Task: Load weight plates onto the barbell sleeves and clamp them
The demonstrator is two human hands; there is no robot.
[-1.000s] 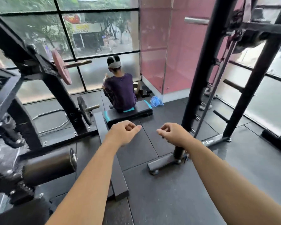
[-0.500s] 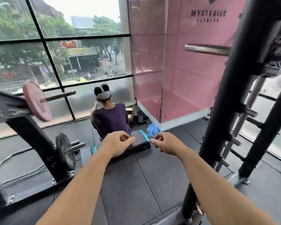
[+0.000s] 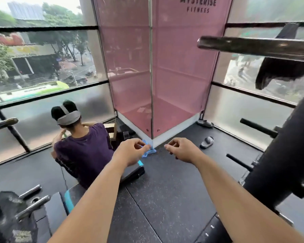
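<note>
The bare steel barbell sleeve (image 3: 253,45) juts in from the upper right, resting on the black rack; no plate sits on it. A dark weight plate (image 3: 7,218) hangs on a storage peg at the bottom left, blurred. My left hand (image 3: 130,152) and my right hand (image 3: 182,150) are stretched out in front of me at mid-frame, a hand's width apart. Their fingers are loosely curled and hold nothing. Both hands are well below and left of the sleeve's end.
A thick black rack upright (image 3: 279,163) with empty storage pegs (image 3: 258,128) fills the right side. A person (image 3: 82,151) sits on a low bench (image 3: 133,172) ahead, back to me. A pink glass column (image 3: 156,76) stands in the corner, with slippers (image 3: 207,142) on the rubber floor.
The view has lifted and moved forward, so the barbell sleeve now looms large at the upper right. My two hands stay out in front, still holding nothing.
</note>
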